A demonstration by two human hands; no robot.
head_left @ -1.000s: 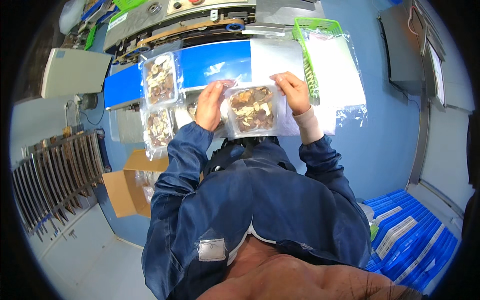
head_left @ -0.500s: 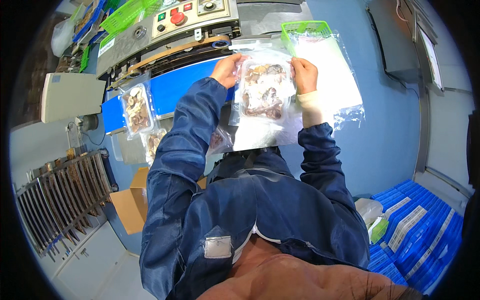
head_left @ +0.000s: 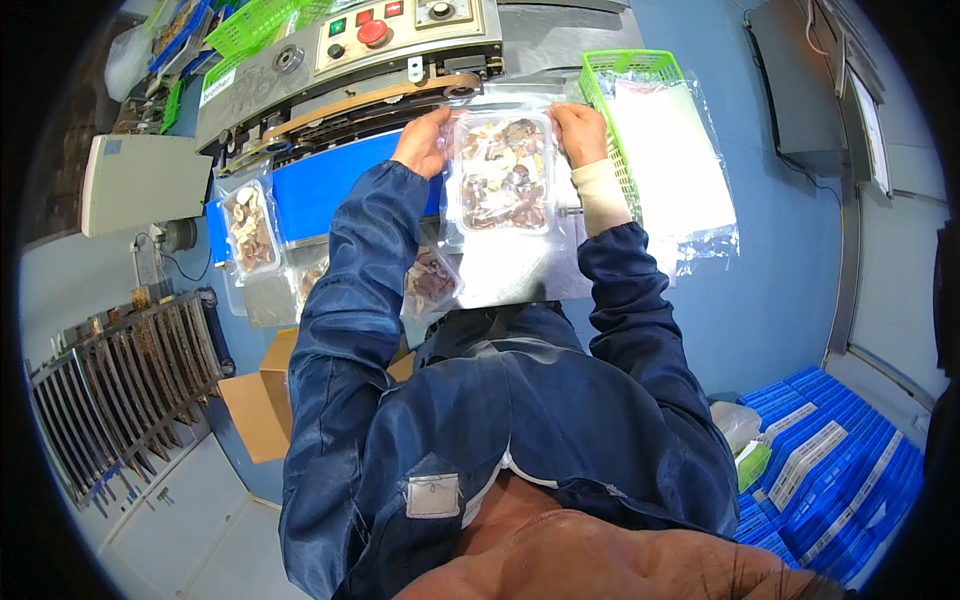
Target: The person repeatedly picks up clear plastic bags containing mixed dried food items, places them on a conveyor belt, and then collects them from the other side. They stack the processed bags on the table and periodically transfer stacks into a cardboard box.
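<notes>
My left hand point(head_left: 428, 140) and my right hand point(head_left: 582, 132) grip the upper sides of a clear plastic bag around a tray of mixed dried mushroom slices point(head_left: 500, 180). The bagged tray lies near level at the front of a steel sealing machine point(head_left: 275, 100), over its steel worktop point(head_left: 505, 275) and the right part of the blue belt point(head_left: 285, 178). A second bagged tray point(head_left: 252, 228) sits at the left end of the belt. Another bag of slices point(head_left: 430, 280) is partly hidden by my left arm.
Right of my hand is a green basket point(head_left: 630, 62) under white sheets in plastic point(head_left: 680, 170). Green crates point(head_left: 260, 25) stand back left. A cardboard box point(head_left: 250, 400) and metal rack point(head_left: 120, 395) are low left; stacked blue boxes point(head_left: 820, 460) are low right.
Both hands have carried the bagged tray away from my body toward the machine, then shifted slightly left over the last half second. The machine's button panel has come into fuller view.
</notes>
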